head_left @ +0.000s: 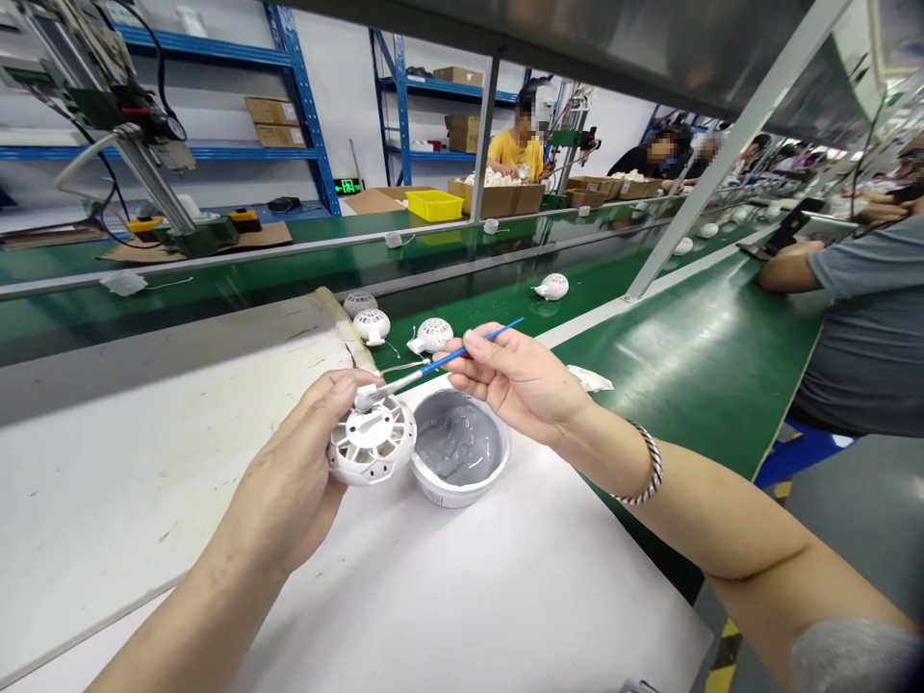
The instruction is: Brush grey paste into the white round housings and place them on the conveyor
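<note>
A round white slotted housing is gripped at its left side by my left hand. Between the thumb and fingers of my right hand is a thin blue brush, slanting down to the left. Its tip, coated in grey, touches the small white part at the housing's top edge. Just right of the housing stands a white tub with grey paste inside, below the brush and my right hand.
More white housings with wires lie on the green belt beyond the tub. A white board is at left. A slanted metal post stands at right, near a seated person in grey. Other people sit across the line.
</note>
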A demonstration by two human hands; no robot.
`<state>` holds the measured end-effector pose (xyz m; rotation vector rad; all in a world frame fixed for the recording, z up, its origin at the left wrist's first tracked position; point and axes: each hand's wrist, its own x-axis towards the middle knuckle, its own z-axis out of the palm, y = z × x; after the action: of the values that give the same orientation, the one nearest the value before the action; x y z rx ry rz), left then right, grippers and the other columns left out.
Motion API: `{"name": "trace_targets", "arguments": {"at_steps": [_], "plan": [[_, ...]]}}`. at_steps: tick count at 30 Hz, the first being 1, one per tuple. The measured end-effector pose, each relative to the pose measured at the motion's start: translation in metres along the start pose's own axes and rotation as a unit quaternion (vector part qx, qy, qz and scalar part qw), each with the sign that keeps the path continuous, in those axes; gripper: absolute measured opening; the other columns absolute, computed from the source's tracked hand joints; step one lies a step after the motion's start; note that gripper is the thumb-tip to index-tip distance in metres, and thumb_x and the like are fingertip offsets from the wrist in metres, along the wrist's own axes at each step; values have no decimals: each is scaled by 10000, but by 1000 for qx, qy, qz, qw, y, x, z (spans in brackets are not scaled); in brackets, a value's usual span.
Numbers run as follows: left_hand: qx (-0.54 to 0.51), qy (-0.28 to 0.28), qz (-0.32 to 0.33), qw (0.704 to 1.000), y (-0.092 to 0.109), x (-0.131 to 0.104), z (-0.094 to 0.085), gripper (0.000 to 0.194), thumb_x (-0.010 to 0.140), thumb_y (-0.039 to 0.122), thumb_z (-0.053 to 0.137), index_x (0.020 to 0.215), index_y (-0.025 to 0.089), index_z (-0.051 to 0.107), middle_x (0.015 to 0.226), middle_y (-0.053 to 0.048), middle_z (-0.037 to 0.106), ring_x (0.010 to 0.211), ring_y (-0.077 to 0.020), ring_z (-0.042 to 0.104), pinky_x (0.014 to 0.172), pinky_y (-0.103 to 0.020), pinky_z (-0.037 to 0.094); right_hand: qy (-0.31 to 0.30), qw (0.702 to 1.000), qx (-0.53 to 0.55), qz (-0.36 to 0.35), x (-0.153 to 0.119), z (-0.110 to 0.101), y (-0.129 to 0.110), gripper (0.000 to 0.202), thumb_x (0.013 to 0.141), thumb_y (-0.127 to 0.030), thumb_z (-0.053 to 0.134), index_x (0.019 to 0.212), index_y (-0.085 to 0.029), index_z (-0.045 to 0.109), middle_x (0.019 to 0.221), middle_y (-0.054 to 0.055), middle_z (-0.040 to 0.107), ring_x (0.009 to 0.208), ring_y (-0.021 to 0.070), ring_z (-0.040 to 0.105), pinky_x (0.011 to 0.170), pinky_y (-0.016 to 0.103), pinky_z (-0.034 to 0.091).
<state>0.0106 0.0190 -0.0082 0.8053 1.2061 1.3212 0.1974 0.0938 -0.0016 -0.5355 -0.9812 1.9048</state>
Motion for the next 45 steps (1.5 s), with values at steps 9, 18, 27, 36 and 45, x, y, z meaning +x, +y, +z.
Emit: {"name": "trace_targets", "arguments": {"at_steps": [9, 18, 27, 36, 45], "plan": [[47, -12, -2, 999, 0, -4, -1, 265, 810, 519, 597, 935, 289, 643, 868, -8, 591, 774, -168, 538, 535, -191, 416, -63, 936, -225, -265, -27, 6, -1, 125, 836, -128, 646, 822, -227, 569, 827, -25, 734, 841, 149, 727, 787, 314, 600], [58, -9, 2, 998, 1, -3, -2, 260, 805, 511, 603, 936, 289, 641, 868, -2, 586, 757, -165, 531, 583, -224, 473, -76, 891, -295, -336, -38, 7, -13, 148, 789, -129, 688, 801, -252, 607, 834, -28, 746, 839, 171, 730, 782, 336, 606], [36, -41, -3, 999, -1, -6, -1, 257, 823, 484, 596, 969, 282, 658, 829, -7, 561, 694, -141, 493, 520, -189, 431, 61, 997, -32, -34, -12, 4, 6, 357, 672, -409, 806, 715, -188, 529, 666, -52, 677, 598, 72, 665, 608, 180, 538], [41, -111, -57, 991, 8, -14, -3, 414, 792, 631, 547, 949, 266, 661, 802, -63, 660, 642, -203, 601, 512, -270, 484, 31, 889, -304, -342, -25, 10, -17, 191, 924, -447, 488, 944, -300, 609, 989, -24, 679, 841, 123, 667, 735, 279, 552], [51, -266, -118, 955, -5, -29, -9, 572, 871, 683, 294, 1096, 306, 661, 1041, -84, 644, 961, -262, 595, 878, -372, 486, -306, 670, -603, -305, -27, 19, -26, 187, 907, -328, 589, 796, -211, 686, 716, -18, 625, 750, 100, 586, 719, 234, 509]]}}
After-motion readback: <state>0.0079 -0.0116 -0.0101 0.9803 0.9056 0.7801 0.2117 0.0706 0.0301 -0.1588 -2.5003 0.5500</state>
